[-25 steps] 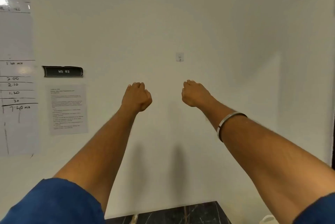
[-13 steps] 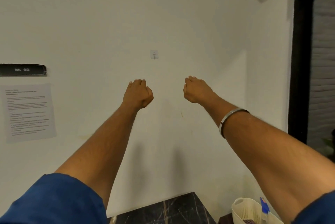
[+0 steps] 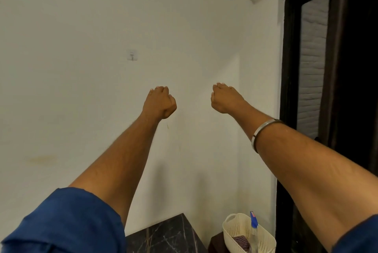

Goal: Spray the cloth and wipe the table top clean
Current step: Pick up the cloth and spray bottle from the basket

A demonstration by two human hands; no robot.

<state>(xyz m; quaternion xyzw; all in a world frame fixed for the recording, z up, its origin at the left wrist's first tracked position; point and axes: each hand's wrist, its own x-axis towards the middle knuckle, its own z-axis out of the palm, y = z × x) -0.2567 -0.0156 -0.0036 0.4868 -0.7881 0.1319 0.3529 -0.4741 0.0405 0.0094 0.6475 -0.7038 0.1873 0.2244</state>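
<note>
Cut off by the bottom edge: table top (image 3: pixel 163 236), basket (image 3: pixel 235 230); cloth (image 3: pixel 241 241) inside half hidden, pattern unclear.

Two fisted hands, one basket (image 3: pixel 235 230), one spray bottle (image 3: pixel 254 230), one cloth (image 3: pixel 241 242), one table top (image 3: pixel 169 236).

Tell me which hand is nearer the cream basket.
Right. The right hand is raised almost straight above the cream basket; the left hand is raised farther to its left.
</note>
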